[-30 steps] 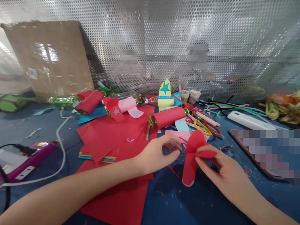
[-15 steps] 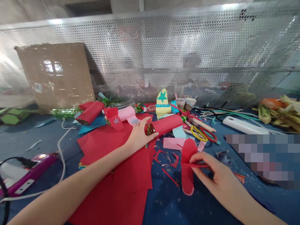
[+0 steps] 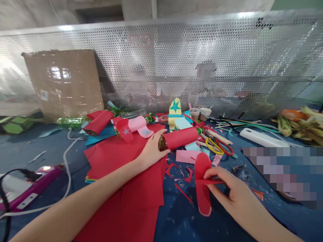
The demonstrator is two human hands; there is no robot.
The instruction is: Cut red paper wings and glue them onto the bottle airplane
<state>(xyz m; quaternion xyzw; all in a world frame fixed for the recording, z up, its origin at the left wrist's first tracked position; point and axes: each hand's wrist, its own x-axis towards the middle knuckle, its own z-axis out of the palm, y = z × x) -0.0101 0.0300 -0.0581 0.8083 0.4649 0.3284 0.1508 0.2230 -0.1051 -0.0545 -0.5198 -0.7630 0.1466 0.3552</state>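
Left hand [image 3: 152, 148] around one end of a red-wrapped bottle [image 3: 182, 137], red paper cutout [image 3: 203, 200] in right hand [image 3: 228, 186].

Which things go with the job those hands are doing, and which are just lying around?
Seem to belong: red cutout, pinched in the right hand; wrapped bottle, left hand at its base; probably the red sheets.
Seem just lying around: power strip, cardboard.
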